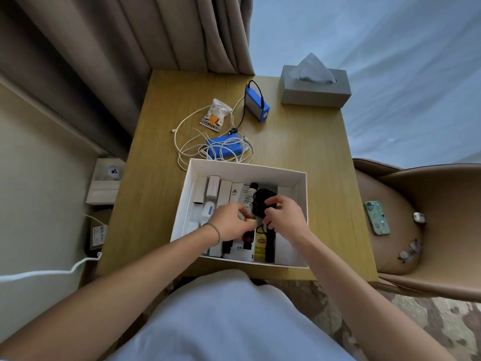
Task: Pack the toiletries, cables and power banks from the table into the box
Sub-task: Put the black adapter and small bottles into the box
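Observation:
A white open box (242,166) sits on the wooden table (299,142) near its front edge. Inside lie several white cartons, tubes and a yellow packet (260,247). Both hands are inside the box. My right hand (283,216) grips a coiled black cable (260,199) over the box's middle. My left hand (231,221) has its fingers curled around small items beside that cable. Behind the box lie a blue power bank (226,147) tangled in white cables (187,142), a second blue power bank (256,102) with a black cable plugged in, and a small printed sachet (214,114).
A grey tissue box (315,91) stands at the table's back right corner. Curtains hang behind the table. A tan chair (416,194) to the right holds a phone (377,217), glasses and an earbud case. A white cable and small boxes lie on the left floor.

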### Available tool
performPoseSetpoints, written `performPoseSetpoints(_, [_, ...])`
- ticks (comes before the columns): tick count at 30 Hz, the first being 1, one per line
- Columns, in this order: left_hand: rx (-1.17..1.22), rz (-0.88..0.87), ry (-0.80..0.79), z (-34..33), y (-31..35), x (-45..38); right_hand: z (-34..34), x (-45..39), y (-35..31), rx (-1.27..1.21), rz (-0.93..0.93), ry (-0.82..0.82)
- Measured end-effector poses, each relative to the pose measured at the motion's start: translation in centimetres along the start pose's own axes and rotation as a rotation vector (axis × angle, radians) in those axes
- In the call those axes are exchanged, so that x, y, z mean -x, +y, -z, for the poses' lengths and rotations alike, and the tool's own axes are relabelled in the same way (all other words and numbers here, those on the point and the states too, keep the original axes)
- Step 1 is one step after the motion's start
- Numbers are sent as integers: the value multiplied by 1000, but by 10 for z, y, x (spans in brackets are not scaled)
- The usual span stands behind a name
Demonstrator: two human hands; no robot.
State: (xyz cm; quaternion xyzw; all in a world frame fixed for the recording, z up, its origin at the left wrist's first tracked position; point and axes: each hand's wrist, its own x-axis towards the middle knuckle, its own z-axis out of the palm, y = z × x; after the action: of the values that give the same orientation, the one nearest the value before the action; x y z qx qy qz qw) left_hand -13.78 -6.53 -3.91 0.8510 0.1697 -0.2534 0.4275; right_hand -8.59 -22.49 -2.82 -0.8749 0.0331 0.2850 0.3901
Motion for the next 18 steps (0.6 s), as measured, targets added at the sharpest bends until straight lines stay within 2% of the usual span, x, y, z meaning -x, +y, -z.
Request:
performPoseSetpoints(2, [-31, 12, -25, -13, 4, -6, 7, 7, -3, -275, -6, 27])
performPoseSetpoints(4, [-55, 27, -48, -25, 6, -11, 11, 13, -6, -407, -5, 25])
performPoseSetpoints(12, [-366, -13, -42, -53, 16, -21, 17, 19, -9, -536, -46, -38])
performPoseSetpoints(18, [-406, -52, -70, -51, 16, -19, 14, 20, -12, -551, -42, -35])
